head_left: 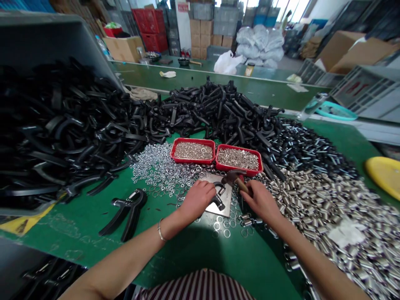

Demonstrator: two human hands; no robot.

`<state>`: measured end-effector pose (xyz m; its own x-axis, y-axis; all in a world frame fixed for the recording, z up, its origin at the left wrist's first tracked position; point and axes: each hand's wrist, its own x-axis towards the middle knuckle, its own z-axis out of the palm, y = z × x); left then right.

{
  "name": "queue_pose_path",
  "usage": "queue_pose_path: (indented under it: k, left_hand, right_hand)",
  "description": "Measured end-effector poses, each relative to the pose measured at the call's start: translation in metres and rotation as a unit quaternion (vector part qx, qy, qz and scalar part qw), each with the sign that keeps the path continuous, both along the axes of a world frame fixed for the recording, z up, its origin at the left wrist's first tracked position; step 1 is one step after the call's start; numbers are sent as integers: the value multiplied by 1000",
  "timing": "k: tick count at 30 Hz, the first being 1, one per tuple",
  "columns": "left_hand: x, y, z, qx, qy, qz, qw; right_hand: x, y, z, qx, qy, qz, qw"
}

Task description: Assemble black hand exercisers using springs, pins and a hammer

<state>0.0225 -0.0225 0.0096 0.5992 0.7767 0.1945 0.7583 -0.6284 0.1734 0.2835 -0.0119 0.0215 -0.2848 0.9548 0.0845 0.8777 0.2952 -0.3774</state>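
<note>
My left hand (198,199) pinches the black grip part (219,203) over the metal plate (227,205) on the tabletop (175,254); my right hand (262,201) is wrapped round the hammer (241,184), and the part lies between my hands, nearer the left

Left grip (200,197) holds a black handle (220,204), right grip (261,201) a hammer (241,184).
</note>
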Motion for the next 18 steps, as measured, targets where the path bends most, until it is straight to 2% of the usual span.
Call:
queue_pose_path:
  k: [4,8,12,15,18]
  left_hand:
    - [-3,-13,3,-2,35,10,999]
    - [-4,-21,3,-39,22,42,998]
    - [-2,-22,2,-54,6,56,997]
    - [-2,-22,2,-54,-2,57,997]
    - [-4,-21,2,-59,-23,56,996]
  right_hand:
    - [3,-19,26,26,102,9,994]
    - [3,-38,44,41,121,23,991]
    - [4,-43,36,44,110,45,992]
    - [6,-39,26,-1,75,56,996]
    - [3,-37,28,-43,72,45,995]
